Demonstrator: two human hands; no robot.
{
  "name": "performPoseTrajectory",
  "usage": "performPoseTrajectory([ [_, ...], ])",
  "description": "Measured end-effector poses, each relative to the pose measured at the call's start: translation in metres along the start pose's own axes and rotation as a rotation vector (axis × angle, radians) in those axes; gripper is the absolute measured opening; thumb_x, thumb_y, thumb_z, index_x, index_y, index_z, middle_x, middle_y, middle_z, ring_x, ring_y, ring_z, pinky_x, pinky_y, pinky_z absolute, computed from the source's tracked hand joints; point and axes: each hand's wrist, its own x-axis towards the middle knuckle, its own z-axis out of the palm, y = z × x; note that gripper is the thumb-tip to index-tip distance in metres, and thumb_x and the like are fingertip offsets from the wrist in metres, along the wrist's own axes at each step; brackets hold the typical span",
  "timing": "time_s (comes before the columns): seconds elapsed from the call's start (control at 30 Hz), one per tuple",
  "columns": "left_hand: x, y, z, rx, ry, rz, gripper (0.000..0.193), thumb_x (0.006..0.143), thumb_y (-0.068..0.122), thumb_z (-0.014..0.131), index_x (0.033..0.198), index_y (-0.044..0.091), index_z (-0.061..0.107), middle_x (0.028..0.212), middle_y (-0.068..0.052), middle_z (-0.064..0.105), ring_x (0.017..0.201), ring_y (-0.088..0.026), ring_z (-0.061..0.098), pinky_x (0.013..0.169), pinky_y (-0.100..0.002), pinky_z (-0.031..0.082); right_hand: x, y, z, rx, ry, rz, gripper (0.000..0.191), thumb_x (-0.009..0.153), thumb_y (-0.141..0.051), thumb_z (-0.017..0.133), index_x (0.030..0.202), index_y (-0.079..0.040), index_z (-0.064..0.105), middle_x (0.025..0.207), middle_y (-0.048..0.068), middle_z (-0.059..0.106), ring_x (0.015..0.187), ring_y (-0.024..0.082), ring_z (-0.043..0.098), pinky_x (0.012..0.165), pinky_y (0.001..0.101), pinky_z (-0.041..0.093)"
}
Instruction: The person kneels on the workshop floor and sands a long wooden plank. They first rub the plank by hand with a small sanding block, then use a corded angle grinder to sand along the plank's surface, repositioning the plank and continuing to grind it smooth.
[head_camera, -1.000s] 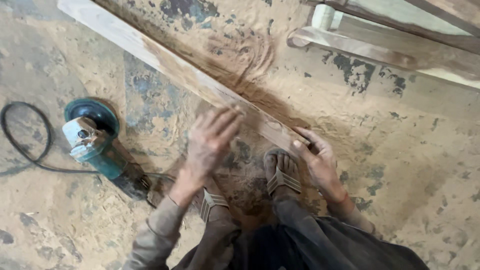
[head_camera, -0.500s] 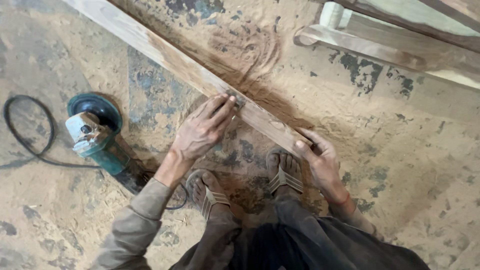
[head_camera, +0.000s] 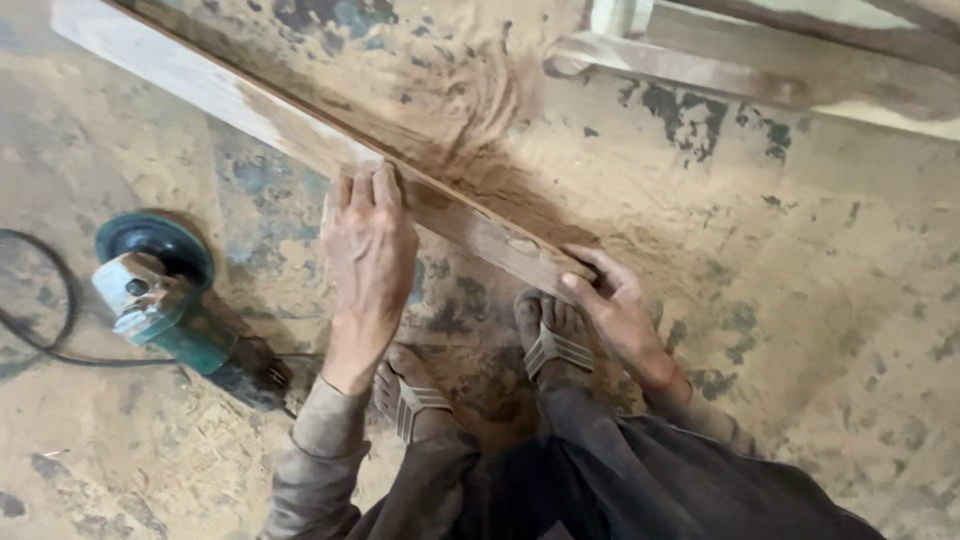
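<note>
Across the frame's centre our left hand (head_camera: 368, 245) lies flat, fingers extended, on the long dusty brown wooden plank (head_camera: 300, 140), while our right hand (head_camera: 615, 310) curls round its near end, apparently steadying it.

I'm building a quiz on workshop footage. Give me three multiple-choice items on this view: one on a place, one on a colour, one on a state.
1. Where does the green angle grinder lie?
A. on the dusty floor, beside the left hand
B. on the plank
C. in the right hand

2. What colour is the grinder's body?
A. red
B. green
C. yellow

3. How does the right hand meet the long wooden plank?
A. apart from it
B. fingers at its near end
C. flat on its far end

Answers: 1 A, it lies on the floor beyond the left hand. 2 B, its housing is green. 3 B, the fingers rest at the plank's near end.
</note>
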Motion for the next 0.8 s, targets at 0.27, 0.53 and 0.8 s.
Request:
performPoseTrajectory([
  [0.27, -0.021, 0.059, 0.017, 0.050, -0.115, 0.086, 0.039, 0.081, -0.003, 0.062, 0.120, -0.005, 0.063, 0.104, -0.017, 0.067, 0.098, -0.029, 0.064, 0.088, -0.040, 0.057, -0.008, -0.009, 0.002, -0.131, 0.039, -0.029, 0.041, 0.096, -0.016, 0.070, 0.133, 0.001, 0.065, 0.122, 0.008, 0.073, 0.112, 0.013, 0.065, 0.098, 0.0286, 0.052],
  [0.53, -0.036, 0.119, -0.005, -0.306, -0.354, 0.282, 0.032, 0.088, -0.007, 0.063, 0.120, -0.003, 0.065, 0.113, -0.017, 0.068, 0.106, -0.027, 0.062, 0.092, -0.040, 0.055, -0.006, -0.025, 0.004, 0.023, -0.008, 0.119, 0.043, 0.095, -0.016, 0.068, 0.135, -0.004, 0.063, 0.112, 0.003, 0.073, 0.091, 0.010, 0.066, 0.080, 0.0273, 0.057],
  [0.8, -0.053, 0.059, -0.022, -0.441, -0.172, 0.405, 0.049, 0.081, 0.006, 0.066, 0.130, 0.003, 0.067, 0.138, -0.012, 0.063, 0.124, -0.031, 0.060, 0.099, -0.044, 0.052, -0.007, -0.022, -0.003, 0.041, -0.009, -0.033, 0.039, 0.099, -0.007, 0.067, 0.136, 0.003, 0.063, 0.121, 0.008, 0.071, 0.111, 0.012, 0.064, 0.095, 0.0250, 0.053],
])
